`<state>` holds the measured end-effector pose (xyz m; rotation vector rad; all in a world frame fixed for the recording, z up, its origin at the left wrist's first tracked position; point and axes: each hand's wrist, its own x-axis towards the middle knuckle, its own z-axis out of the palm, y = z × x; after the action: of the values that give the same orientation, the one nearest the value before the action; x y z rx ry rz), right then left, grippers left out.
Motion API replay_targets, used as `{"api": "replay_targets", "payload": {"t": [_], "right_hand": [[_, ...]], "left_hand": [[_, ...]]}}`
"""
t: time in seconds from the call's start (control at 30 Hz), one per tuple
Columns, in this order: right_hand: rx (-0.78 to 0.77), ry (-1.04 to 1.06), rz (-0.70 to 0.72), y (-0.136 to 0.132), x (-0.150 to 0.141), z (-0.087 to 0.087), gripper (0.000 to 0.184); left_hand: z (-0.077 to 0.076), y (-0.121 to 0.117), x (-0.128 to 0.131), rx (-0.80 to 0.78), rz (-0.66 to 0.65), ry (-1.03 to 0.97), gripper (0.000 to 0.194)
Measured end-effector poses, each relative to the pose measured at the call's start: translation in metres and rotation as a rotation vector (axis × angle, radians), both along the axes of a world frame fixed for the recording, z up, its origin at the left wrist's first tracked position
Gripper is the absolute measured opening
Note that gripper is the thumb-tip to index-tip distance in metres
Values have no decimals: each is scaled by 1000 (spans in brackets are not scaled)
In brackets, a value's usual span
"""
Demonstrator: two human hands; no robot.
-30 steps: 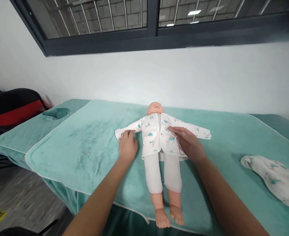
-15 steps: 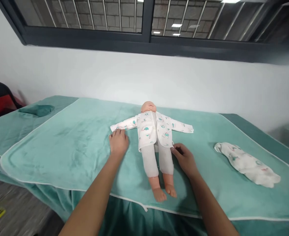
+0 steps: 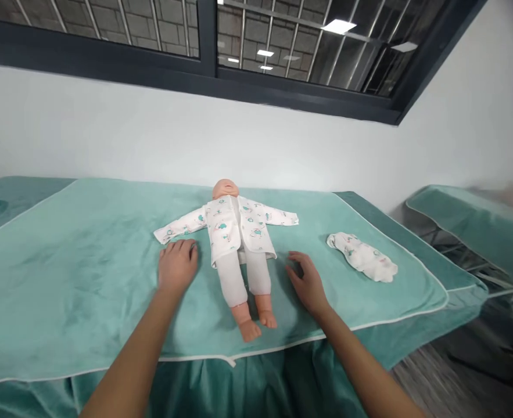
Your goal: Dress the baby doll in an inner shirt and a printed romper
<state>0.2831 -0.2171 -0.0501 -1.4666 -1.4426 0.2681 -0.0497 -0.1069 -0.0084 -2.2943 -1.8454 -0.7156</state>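
A baby doll (image 3: 225, 188) lies on its back, its head toward the wall and its bare feet toward me. It wears a white printed jacket (image 3: 222, 229), with the front unfastened and both sleeves spread, and white trousers (image 3: 230, 281). My left hand (image 3: 178, 264) rests on the green towel just below the sleeve end on the left, fingers loosely bent and thumb apart, holding nothing. To the right of the jacket hem, my right hand (image 3: 306, 281) is apart from the doll, its thumb and fingers parted with nothing between them.
A rolled or folded printed white cloth (image 3: 363, 257) lies to the right on the green towel (image 3: 108, 261), which has a white border. Behind it are a white wall (image 3: 151, 139) and a dark window frame (image 3: 282, 101). Another green-covered bed (image 3: 469, 215) stands at the right.
My right hand has let go of the jacket hem and moved away to the right. My left hand has shifted slightly off the sleeve end. The view has turned right.
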Motion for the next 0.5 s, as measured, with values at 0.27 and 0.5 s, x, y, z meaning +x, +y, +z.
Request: {"api": "replay_targets", "payload": {"t": [0.27, 0.5], "right_hand": [[-92, -727, -585, -36, 135, 8, 53], [-339, -8, -516, -24, 182, 36, 39]], "left_hand": [[3, -10, 5, -103, -127, -110, 43], [5, -34, 35, -492, -268, -832, 72]]}}
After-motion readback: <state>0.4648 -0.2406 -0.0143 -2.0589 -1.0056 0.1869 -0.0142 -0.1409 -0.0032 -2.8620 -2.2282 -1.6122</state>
